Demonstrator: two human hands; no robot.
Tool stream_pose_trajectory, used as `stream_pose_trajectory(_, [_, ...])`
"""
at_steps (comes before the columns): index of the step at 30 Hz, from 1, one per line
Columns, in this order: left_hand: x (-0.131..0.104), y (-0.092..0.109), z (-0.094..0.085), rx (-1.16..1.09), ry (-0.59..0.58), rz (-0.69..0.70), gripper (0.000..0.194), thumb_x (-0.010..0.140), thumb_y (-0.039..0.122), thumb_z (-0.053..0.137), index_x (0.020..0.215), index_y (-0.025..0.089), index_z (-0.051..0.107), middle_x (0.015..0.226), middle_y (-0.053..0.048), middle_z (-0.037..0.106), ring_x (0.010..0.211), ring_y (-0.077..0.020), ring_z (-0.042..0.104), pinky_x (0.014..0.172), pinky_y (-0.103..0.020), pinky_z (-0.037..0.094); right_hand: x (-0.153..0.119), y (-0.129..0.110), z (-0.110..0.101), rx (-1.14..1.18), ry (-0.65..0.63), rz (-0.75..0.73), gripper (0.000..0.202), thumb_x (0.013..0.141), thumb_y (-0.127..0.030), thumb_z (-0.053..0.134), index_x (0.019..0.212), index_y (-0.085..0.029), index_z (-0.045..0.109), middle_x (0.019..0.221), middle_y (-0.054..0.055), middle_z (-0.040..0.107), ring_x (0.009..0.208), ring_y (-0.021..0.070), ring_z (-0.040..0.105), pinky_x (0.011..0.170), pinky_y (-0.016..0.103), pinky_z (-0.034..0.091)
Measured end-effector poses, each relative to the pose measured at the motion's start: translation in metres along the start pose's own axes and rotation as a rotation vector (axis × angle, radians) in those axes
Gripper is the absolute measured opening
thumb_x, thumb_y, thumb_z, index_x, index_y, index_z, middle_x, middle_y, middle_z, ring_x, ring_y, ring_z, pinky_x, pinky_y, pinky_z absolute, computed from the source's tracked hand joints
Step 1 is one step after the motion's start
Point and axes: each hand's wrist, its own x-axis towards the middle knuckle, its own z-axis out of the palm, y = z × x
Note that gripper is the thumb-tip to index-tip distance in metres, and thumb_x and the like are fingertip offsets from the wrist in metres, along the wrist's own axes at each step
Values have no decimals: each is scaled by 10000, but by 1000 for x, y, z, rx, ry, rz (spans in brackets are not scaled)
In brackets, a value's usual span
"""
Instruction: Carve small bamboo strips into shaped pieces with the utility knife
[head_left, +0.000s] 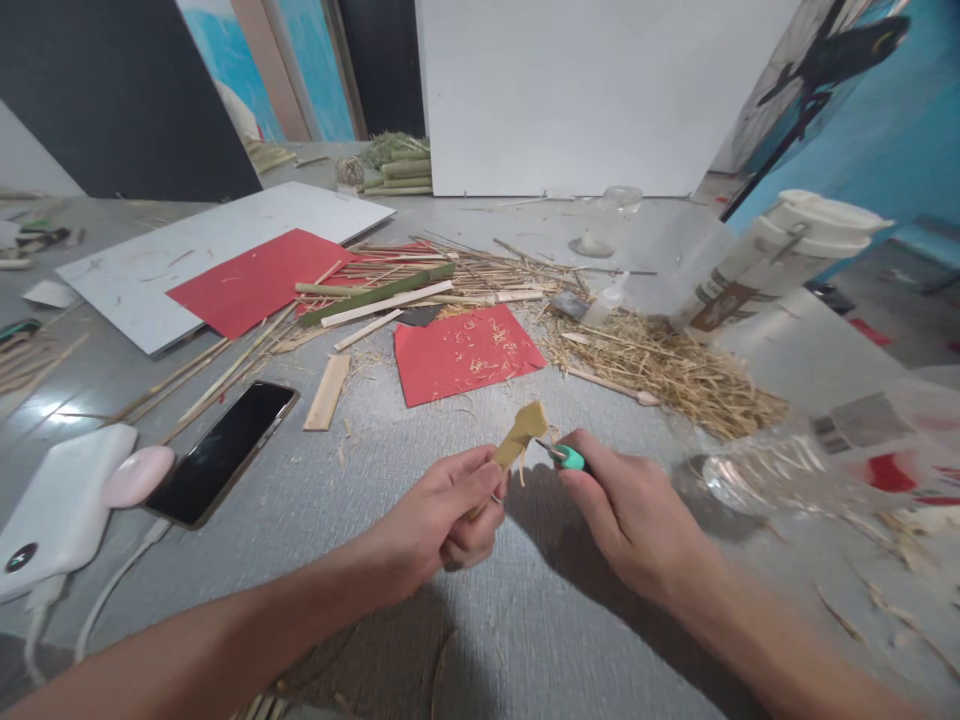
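My left hand (469, 505) is closed around a short flat piece of bamboo (519, 437), tilted up with its wider end free. A ring shows on one finger. In my right hand (626, 500) is a carving knife (568, 457) with a green handle, and its short metal blade meets the edge of the bamboo piece near the wide end. A thin curled shaving hangs from the piece beside the blade. Just beyond my hands lies a red sheet (472, 355) scattered with pale shavings.
A phone (225, 455) and a white power bank (64, 510) with cables lie at left. Bamboo sticks (405, 290), a straw heap (660, 365) and a white board (165, 310) are behind. At right are a plastic bottle (817, 465) and a white-lidded container (780, 260).
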Motion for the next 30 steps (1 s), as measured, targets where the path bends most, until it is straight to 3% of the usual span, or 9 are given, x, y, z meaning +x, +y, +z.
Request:
stream_pose_trajectory(6, [0, -1, 3, -72, -83, -18, 324, 1102, 515, 538, 944, 235, 491, 492, 159, 240, 397, -68, 62, 409, -189, 161, -3, -6, -4, 326, -185, 226, 450, 1151, -543, 329, 829, -257, 458, 665, -25, 521, 594, 160, 456, 575, 309, 344])
stream_pose_trajectory(10, [-2, -2, 9, -181, -149, -43, 330, 1129, 524, 464, 954, 245, 488, 480, 154, 256, 376, -72, 100, 431, -177, 237, -2, -8, -4, 564, -249, 202, 519, 1158, -567, 279, 815, -243, 496, 720, -8, 547, 627, 157, 481, 587, 307, 374])
stream_pose_trajectory(16, [-3, -2, 12, -197, -107, 1, 325, 1152, 474, 416, 955, 234, 511, 474, 150, 241, 383, -76, 89, 444, -175, 251, -2, -6, -6, 249, -22, 71, 345, 1139, -456, 411, 867, -252, 466, 634, -65, 465, 551, 132, 412, 553, 291, 307])
stream_pose_trajectory(21, [-3, -1, 9, -175, -94, -1, 327, 1163, 447, 376, 956, 234, 512, 473, 148, 230, 385, -81, 85, 438, -175, 238, -2, -5, -8, 130, -15, -2, 275, 1131, -391, 435, 891, -256, 448, 624, -80, 469, 527, 120, 402, 536, 278, 293])
stream_pose_trajectory(30, [-4, 2, 7, -118, -98, 0, 318, 1109, 506, 535, 954, 229, 519, 480, 156, 244, 395, -68, 79, 441, -187, 194, -4, -9, -4, 130, -28, 39, 297, 1131, -388, 413, 860, -269, 389, 598, -90, 432, 502, 123, 376, 516, 283, 279])
